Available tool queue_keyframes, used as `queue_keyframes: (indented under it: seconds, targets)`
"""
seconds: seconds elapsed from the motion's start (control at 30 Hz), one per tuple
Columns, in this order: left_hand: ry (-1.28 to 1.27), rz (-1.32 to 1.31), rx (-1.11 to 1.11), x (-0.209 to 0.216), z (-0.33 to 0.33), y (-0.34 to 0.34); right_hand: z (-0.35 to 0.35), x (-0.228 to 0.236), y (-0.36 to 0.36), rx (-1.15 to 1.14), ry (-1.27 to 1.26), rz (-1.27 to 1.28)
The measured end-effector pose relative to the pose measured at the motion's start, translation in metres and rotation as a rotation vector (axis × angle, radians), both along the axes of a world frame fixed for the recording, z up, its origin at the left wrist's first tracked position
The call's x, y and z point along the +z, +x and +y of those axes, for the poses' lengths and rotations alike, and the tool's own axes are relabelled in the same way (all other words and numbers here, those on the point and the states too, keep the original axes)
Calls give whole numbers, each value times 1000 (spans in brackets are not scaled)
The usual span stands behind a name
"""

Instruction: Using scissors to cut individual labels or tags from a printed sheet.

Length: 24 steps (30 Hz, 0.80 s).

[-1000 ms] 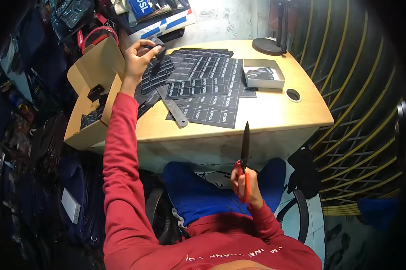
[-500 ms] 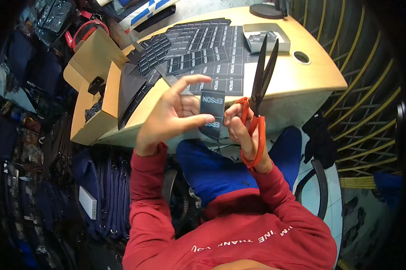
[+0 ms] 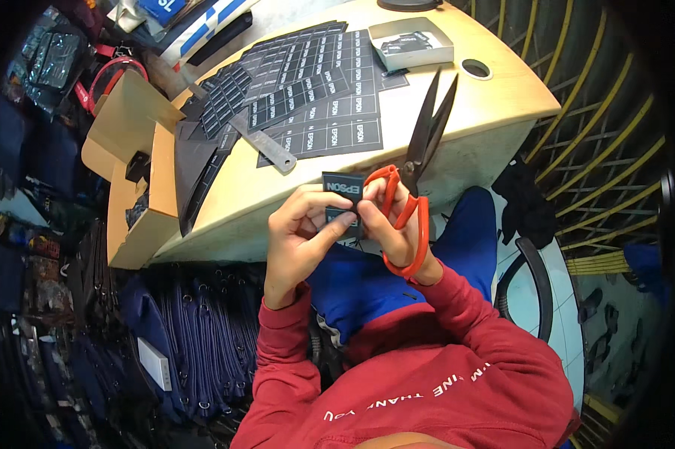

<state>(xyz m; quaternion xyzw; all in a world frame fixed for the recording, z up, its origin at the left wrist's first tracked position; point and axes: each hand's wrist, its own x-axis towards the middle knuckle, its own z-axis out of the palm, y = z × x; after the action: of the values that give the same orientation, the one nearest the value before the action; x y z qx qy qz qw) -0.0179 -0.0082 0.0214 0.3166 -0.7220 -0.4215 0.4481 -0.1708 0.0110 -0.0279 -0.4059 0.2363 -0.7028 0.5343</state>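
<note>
A small black label strip (image 3: 342, 183) with pale lettering is held upright just off the table's near edge. My left hand (image 3: 292, 236) pinches its left side between thumb and fingers. From the other side, my right hand (image 3: 397, 228) grips the same strip at its fingertips. Orange-handled scissors (image 3: 410, 170) also sit in that right hand, its fingers through the loops. Their dark blades point up and away, slightly parted, and are apart from the strip. Beyond the hands, black printed label sheets (image 3: 333, 138) lie overlapping on the table.
A metal ruler (image 3: 277, 152) rests on the table (image 3: 502, 101) beside the sheets. At the left stands an open cardboard box (image 3: 157, 213) with dark items inside. A shallow white box (image 3: 438, 56) holds small dark pieces at the back right, near a round hole (image 3: 477, 69).
My left hand has moved right and closed its finger and thumb on the strip, and both hands now meet there. The view has shifted, and the ruler shows more fully.
</note>
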Motion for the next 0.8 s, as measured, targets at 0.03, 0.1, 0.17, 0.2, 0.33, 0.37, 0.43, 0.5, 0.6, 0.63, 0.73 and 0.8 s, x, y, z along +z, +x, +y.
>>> queue_keyframes:
  seconds: [0.03,0.1,0.17,0.2,0.33,0.37,0.43,0.5,0.6,0.63,0.73,0.8]
  targets:
    - [33,-49,56,2,1,3,4,-6,-7,77,34,60]
    - [76,61,18,4,-2,3,7,-15,-21,146,39,232]
    - [113,60,-49,10,-5,10,15,-4,-39,172,29,377]
    - [154,59,-121,12,-7,14,19,-2,-47,193,24,523]
    - [282,52,-201,10,-9,22,28,-4,-76,304,39,769]
    - [252,-14,-208,8,-11,27,31,-4,-83,359,66,804]
    - [275,-56,-219,7,-11,31,35,-8,-90,409,97,809]
    - [298,-93,-224,9,-10,29,38,-4,-97,521,122,891]
    - [397,11,-247,14,-7,21,42,-1,-104,557,55,954]
    - [449,11,-245,13,-8,21,44,3,-105,554,63,950]
    - [483,-35,-241,11,-7,24,45,8,-105,597,79,992]
    - [465,-79,-246,10,-7,24,44,7,-106,669,125,978]
